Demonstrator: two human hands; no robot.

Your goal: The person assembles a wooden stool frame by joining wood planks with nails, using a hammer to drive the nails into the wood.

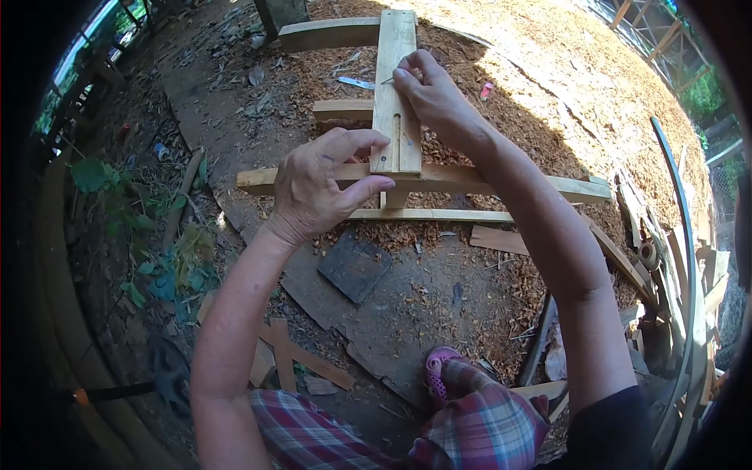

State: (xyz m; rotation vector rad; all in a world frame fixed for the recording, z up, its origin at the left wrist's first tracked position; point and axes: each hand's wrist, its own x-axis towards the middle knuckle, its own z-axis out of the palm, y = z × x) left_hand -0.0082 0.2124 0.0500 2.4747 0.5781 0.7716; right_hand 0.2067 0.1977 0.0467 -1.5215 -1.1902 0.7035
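A pale wooden board (396, 86) with a long narrow slot lies lengthwise across a wooden crosspiece (454, 178). My right hand (439, 92) rests over the board's right edge, thumb and finger pinched on a thin nail (387, 81) that points left across the wood. My left hand (321, 178) is at the board's near left corner, thumb and index finger curved apart. Its index fingertip reaches the board's edge, and the thumb tip is just below the near end. Some of the left fingers are hidden.
More wooden beams (333, 33) extend left from the frame. Reddish wood shavings (540, 117) cover the ground. A dark square slab (355, 267) lies nearby, with wood offcuts (313, 356) around. A long dark strip (675, 180) curves at right. My pink shoe (441, 364) shows below.
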